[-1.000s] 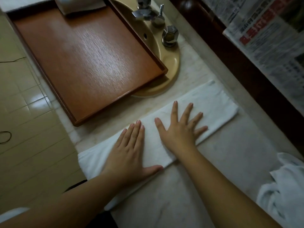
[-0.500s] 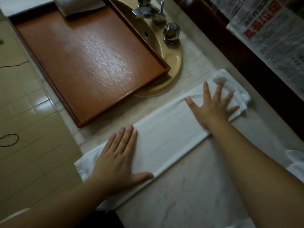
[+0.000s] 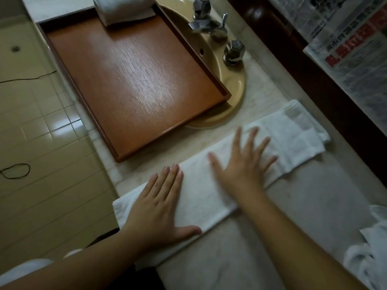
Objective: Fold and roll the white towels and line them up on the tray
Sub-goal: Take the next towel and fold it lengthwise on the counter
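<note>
1. White towel [image 3: 209, 191] lies folded into a long narrow strip, running diagonally on the marble counter [image 3: 314, 206], from the near-left counter edge to the far right by the dark wood ledge [image 3: 314, 84].
2. Left hand [image 3: 159, 208]: palm flat on the near-left end of the strip, fingers straight and together, thumb out along the near edge. Nothing gripped.
3. Right hand [image 3: 245, 162]: flat on the middle of the strip, fingers spread and straight, motion-blurred. Pressing, not pinching.
4. Far-right end of the strip shows layered folds, slightly uneven at the corner.
5. Wooden tray [image 3: 136, 80] sits across the beige sink [image 3: 236, 84], just beyond the strip, not touching it. Raised dark rim, bare brown floor.
6. One rolled towel [image 3: 123, 9] on the tray at its far end, partly cut off by the top of the frame.
7. Chrome faucet [image 3: 203, 24] and a faceted tap handle [image 3: 234, 52] on the sink's rim, right of the tray.
8. Loose white towels [image 3: 368, 258] bunched at the right frame edge, well apart from the strip.
9. Newspaper [image 3: 351, 51] lies upper right past the ledge. Large red headline characters and dense small print; too blurred to read, script cannot be made out.
10. Tiled floor [image 3: 41, 143] on the left, a thin dark cord loop [image 3: 15, 170] on it.
11. No brand or label legible anywhere else.
</note>
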{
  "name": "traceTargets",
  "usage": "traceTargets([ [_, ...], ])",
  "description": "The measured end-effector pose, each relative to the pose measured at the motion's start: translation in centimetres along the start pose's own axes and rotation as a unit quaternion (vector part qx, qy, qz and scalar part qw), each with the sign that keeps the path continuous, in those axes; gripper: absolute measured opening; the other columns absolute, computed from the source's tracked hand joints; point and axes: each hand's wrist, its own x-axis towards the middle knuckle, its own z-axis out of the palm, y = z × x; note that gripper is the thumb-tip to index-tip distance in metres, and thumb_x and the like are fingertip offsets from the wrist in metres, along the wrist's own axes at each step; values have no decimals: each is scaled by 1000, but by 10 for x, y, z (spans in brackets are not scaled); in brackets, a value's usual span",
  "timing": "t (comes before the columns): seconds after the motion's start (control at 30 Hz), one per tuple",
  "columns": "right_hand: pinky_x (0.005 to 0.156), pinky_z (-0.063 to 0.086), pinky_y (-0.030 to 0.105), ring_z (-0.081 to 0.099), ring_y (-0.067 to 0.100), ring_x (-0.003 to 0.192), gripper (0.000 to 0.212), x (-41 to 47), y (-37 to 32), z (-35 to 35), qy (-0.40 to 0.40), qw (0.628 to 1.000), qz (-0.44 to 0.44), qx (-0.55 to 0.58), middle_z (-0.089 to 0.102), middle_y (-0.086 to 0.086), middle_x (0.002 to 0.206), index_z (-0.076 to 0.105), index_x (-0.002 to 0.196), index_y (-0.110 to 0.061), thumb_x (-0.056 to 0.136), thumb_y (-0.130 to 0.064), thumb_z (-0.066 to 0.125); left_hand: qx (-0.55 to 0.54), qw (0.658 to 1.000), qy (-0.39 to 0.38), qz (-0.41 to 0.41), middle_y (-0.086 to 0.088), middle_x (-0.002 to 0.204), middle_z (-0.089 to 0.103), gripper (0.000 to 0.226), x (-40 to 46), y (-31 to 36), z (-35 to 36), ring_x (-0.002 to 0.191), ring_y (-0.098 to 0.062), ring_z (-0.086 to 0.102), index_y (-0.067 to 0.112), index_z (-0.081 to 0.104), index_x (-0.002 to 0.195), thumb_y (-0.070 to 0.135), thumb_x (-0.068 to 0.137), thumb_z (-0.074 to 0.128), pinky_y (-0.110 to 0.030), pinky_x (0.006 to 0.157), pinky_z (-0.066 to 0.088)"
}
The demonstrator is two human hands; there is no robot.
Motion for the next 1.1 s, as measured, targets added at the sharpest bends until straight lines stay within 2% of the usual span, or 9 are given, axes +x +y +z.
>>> traceTargets([
  [0.17, 110, -7, 81, -25, 52, 150, 110, -8, 1, 25, -60, 998, -10, -32, -31, 7, 168, -30, 155, -41, 72, -103, 6, -1, 1000, -6, 0, 0, 166, -38, 137, 2, 2, -2, 153, -16, -36, 17, -27, 160, 108, 69, 21, -41, 128, -13],
  [0.3, 110, -4, 83, -23, 53, 150, 114, 26, 32, 8, -37, 999, 18, -28, -28, 6, 169, -26, 156, -43, 66, -107, 4, 14, 1000, 1, 9, -6, 173, -16, 138, 9, 5, 0, 159, -22, -17, 11, -7, 165, 106, 72, 29, -42, 128, -4],
  [0.4, 110, -4, 82, -24, 52, 150, 115, 46, 49, -1, -30, 999, 24, -32, -25, 5, 170, -24, 157, -43, 66, -107, 4, 25, 1000, 0, 14, -6, 173, -13, 136, 12, 7, 4, 160, -24, -14, 12, -4, 166, 106, 73, 29, -44, 128, -2],
  [0.8, 119, -4, 73, -17, 42, 156, 110, 48, 66, -8, -8, 998, 62, 5, -18, 4, 172, -21, 159, -41, 73, -103, 9, 24, 999, -43, 5, -1, 166, -39, 133, 19, 11, -10, 152, -21, -36, 20, -30, 159, 107, 72, 19, -44, 130, -8],
  [0.87, 122, -2, 69, -10, 39, 158, 101, 18, 52, 2, 32, 995, 73, 61, -9, 7, 173, -11, 163, -35, 85, -93, 18, -1, 999, -35, -9, -2, 172, -22, 125, 16, 6, -19, 159, -21, -21, 20, -17, 165, 101, 79, 24, -42, 131, 0],
  [0.9, 123, 1, 67, -3, 38, 159, 97, -1, 44, 12, 61, 991, 72, 96, -2, 8, 174, -2, 165, -32, 90, -87, 25, -14, 999, -16, -26, -1, 175, -4, 117, 14, 1, -23, 161, -23, -3, 20, -3, 167, 96, 84, 28, -41, 131, 9],
  [0.97, 122, 20, 65, 22, 40, 154, 87, -47, 24, 33, 148, 975, 40, 159, 24, 15, 169, 33, 161, -23, 92, -76, 43, -5, 998, 51, -45, -2, 159, 38, 90, 6, -14, -32, 142, -25, 36, 22, 32, 160, 82, 92, 37, -39, 117, 34],
  [1.0, 118, 31, 61, 36, 43, 147, 79, -71, 14, 44, 197, 965, 5, 171, 38, 18, 162, 52, 151, -20, 90, -70, 54, 1, 997, 64, -50, -1, 145, 48, 75, 1, -23, -36, 126, -23, 43, 25, 44, 151, 74, 95, 42, -38, 106, 41],
  [1.1, 103, 48, 47, 58, 38, 121, 53, -138, -13, 71, 244, 950, -71, 184, 58, 13, 142, 76, 122, -23, 81, -58, 75, -57, 997, 12, -58, 9, 123, 43, 48, -11, -49, -44, 108, -10, 40, 29, 53, 140, 57, 100, 54, -29, 95, 40],
])
